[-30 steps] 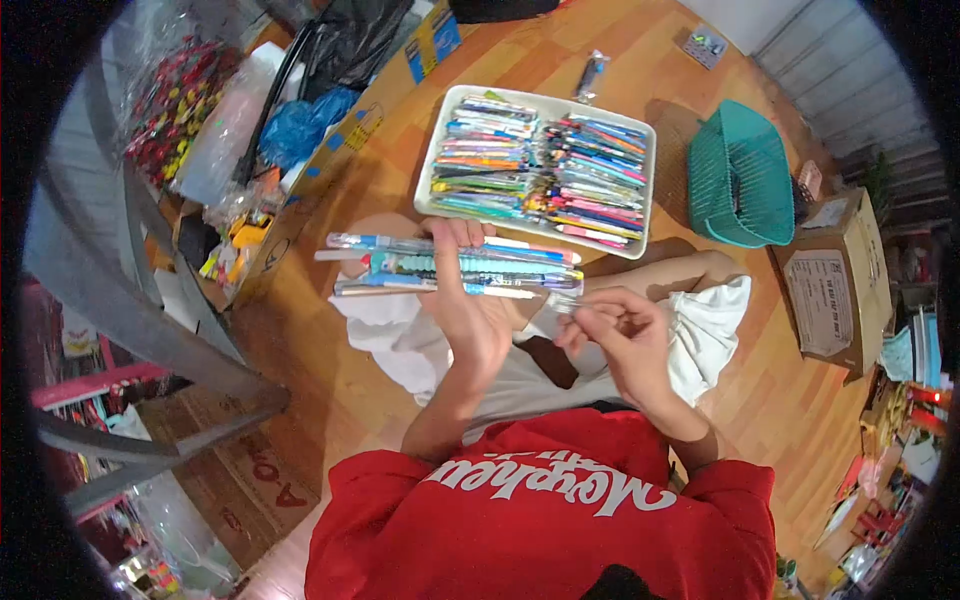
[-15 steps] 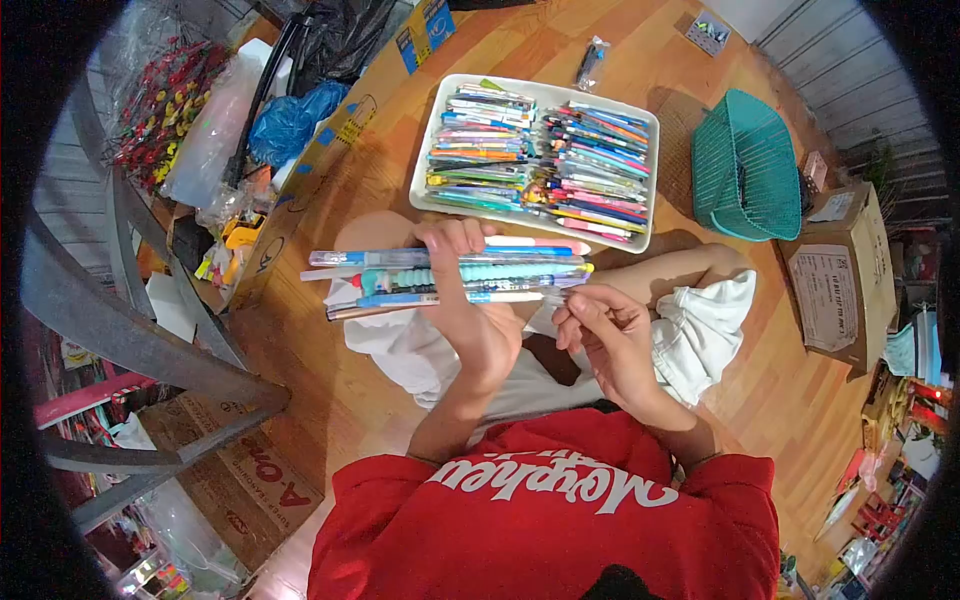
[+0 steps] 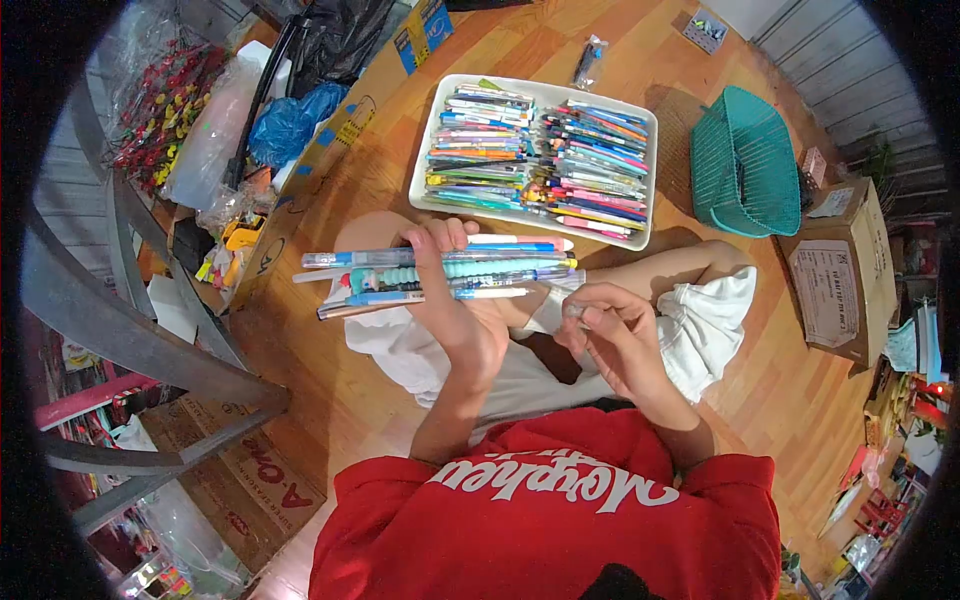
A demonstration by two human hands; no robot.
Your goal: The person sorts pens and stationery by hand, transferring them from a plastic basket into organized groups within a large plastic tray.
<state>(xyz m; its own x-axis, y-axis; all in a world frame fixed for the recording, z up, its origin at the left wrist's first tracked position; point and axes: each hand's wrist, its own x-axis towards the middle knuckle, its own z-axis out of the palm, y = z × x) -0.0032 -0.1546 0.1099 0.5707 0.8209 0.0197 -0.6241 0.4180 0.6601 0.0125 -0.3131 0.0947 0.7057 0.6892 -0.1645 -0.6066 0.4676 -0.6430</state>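
My left hand [image 3: 462, 322] is wrapped around a bundle of pens [image 3: 510, 269], held level above my lap. Among them are clear, blue and white barrels and a turquoise one with a beaded look. Just right of the pen ends, my right hand [image 3: 622, 335] is closed in a pinch. A small, pale, see-through thing [image 3: 574, 310] shows at its fingertips, too small to name. Beyond both hands lies a white tray [image 3: 421, 172] with two columns of many-coloured pens in it.
A teal basket [image 3: 740, 200] stands right of the tray, with a cardboard box [image 3: 835, 290] nearer me. Behind the tray lies a small clear packet [image 3: 590, 63]. Curved grey metal bars [image 3: 150, 330] and a carton with plastic bags [image 3: 290, 125] are on the left.
My left hand has shifted slightly left with the pens. My right hand has drawn away from the pen ends, with the small pale thing at its fingertips.
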